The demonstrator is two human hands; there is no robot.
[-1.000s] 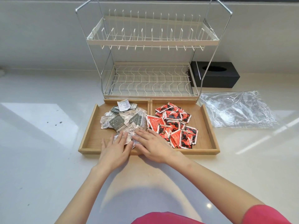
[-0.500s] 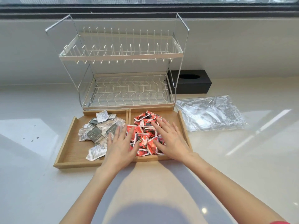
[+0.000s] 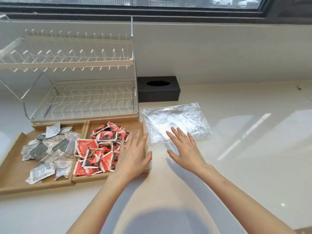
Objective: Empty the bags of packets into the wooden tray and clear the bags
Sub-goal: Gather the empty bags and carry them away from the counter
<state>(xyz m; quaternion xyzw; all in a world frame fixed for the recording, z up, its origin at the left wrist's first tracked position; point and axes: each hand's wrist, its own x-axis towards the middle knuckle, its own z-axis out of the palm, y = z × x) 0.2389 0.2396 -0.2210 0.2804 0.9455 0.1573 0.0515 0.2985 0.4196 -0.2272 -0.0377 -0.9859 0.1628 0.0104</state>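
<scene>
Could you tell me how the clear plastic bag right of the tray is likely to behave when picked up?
The clear plastic bag lies flat and crinkled, so it will probably flop and crumple. It looks empty, so likely very light. Its glossy film may slide on the smooth counter.

bright daylight from the window; glare streaks on the counter; soft forearm shadows; wide-angle bending at edges.

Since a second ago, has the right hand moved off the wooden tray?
Yes. The right hand went rightward, from the tray's left compartment, past the red packets, out of the wooden tray, to the clear plastic bags.
</scene>
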